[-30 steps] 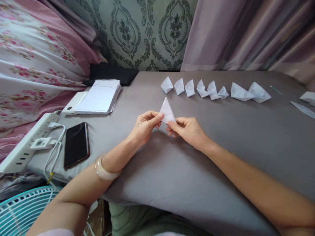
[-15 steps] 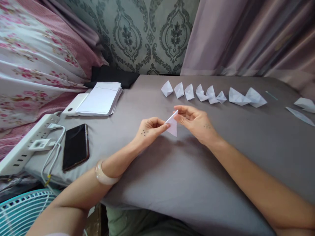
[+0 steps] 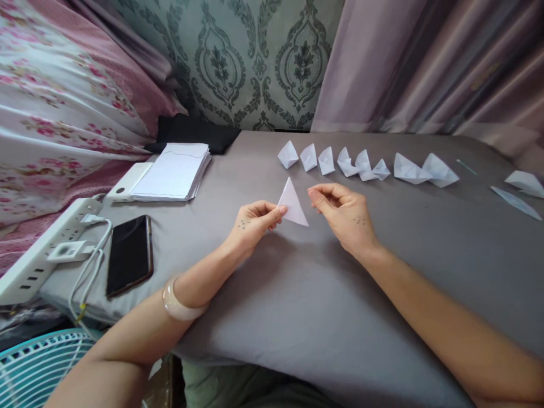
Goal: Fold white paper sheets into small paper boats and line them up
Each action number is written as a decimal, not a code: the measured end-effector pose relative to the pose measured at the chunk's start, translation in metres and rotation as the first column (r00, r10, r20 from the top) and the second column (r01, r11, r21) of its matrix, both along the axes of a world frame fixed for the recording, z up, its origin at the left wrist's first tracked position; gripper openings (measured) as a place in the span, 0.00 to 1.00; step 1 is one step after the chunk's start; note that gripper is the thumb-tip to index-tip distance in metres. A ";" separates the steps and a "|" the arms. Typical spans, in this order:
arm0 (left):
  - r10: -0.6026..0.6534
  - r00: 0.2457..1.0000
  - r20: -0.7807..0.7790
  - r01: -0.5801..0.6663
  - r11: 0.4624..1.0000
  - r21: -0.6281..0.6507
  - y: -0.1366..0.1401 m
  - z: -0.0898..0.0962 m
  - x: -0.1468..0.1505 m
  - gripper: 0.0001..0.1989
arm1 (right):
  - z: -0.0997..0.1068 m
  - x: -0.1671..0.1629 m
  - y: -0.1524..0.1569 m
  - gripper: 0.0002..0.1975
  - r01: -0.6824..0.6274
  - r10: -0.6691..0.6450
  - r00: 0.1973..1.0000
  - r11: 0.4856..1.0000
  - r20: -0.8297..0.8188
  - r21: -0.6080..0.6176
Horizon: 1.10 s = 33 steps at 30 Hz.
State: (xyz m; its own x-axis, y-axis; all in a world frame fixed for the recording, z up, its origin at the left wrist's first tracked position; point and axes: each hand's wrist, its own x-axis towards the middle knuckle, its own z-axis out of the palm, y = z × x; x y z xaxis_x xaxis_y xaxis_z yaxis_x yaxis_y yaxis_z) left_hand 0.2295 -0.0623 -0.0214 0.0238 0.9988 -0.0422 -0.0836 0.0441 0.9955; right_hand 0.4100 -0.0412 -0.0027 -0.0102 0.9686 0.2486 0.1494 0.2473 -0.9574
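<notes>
A small folded paper triangle [image 3: 294, 205], white, is pinched at its left edge between the thumb and fingers of my left hand [image 3: 255, 222]. Its point is up, and it is held above the grey cloth [image 3: 272, 306]. Just right of the paper, my right hand [image 3: 342, 212] has its thumb and fingertips drawn together, apart from the triangle, with nothing visible between them. Behind my hands stands a row of several folded paper boats [image 3: 326, 161].
At left lie a paper stack [image 3: 172, 170], a phone [image 3: 130, 255] and a power strip [image 3: 51, 243] with white cables. A fan [image 3: 46, 362] stands below. Other folded papers [image 3: 516, 202] and a thin stick [image 3: 466, 166] lie at right.
My right hand has let go of the paper and moved slightly right. The triangle has turned in my left hand, so its flat face now shows.
</notes>
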 end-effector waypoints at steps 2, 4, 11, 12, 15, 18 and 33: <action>0.013 0.999 0.035 -0.014 1.000 0.020 0.002 -0.002 -0.001 0.15 | -0.001 -0.002 -0.004 0.11 -0.001 0.000 0.998 1.000 0.070 0.013; 0.005 0.998 0.055 -0.006 1.000 0.030 0.002 -0.003 -0.001 0.14 | -0.002 -0.005 -0.007 0.09 -0.023 0.019 0.992 0.999 0.124 0.029; 0.027 0.999 0.042 -0.029 0.999 0.034 -0.001 0.001 0.003 0.12 | -0.007 -0.007 -0.010 0.09 -0.054 0.029 0.971 0.994 0.237 0.099; 0.041 0.999 0.034 -0.042 0.999 0.033 -0.001 0.002 0.003 0.12 | -0.007 -0.007 -0.011 0.09 -0.059 0.031 0.970 0.992 0.241 0.109; 0.085 0.996 0.020 -0.085 0.996 0.020 -0.001 0.003 0.004 0.12 | -0.006 -0.008 -0.016 0.09 -0.055 0.012 0.965 0.986 0.262 0.156; 0.105 0.994 0.010 -0.105 0.994 0.017 -0.001 0.003 0.004 0.13 | -0.004 -0.010 -0.020 0.07 -0.035 -0.020 0.955 0.983 0.295 0.179; -0.128 0.989 -0.074 0.132 0.990 0.052 -0.005 0.008 0.002 0.21 | -0.009 0.004 0.002 0.18 -0.372 0.324 0.925 0.880 -0.198 -0.295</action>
State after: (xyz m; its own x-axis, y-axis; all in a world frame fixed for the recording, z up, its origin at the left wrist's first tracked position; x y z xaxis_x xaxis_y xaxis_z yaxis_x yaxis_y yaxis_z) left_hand 0.2318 -0.0677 -0.0132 0.1530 0.9882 0.0082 -0.0108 -0.0067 0.9999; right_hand 0.4136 -0.0396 -0.0117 -0.3500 0.9353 -0.0514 -0.0294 -0.0658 -0.9974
